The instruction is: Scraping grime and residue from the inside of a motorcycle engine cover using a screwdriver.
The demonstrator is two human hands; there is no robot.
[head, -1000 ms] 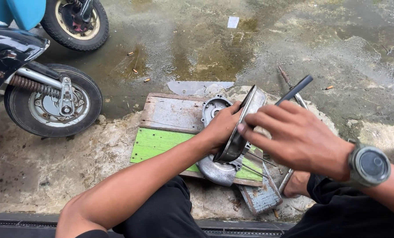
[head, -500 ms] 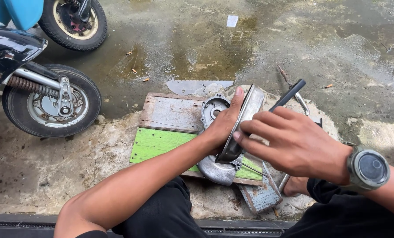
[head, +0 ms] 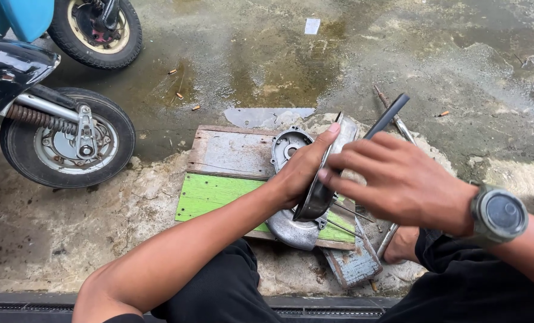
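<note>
Fingers of your left hand wrap the far edge of a grey metal engine cover, thumb behind it, holding it tilted on its edge. Your right hand, with a round dark wristwatch on the wrist, lies over the right side of the same cover, its fingers stretched out flat and pressing against the rim rather than curled shut. A black rubber belt rises from behind the cover toward the far right.

Below the cover sits a larger silver engine casing, resting on a wooden board whose near half is painted green. A thin metal rod lies just beyond the belt on the wet concrete ground.

At far left stands a motorcycle rear wheel with a coil shock spring, and a second tyre sits farther back.
</note>
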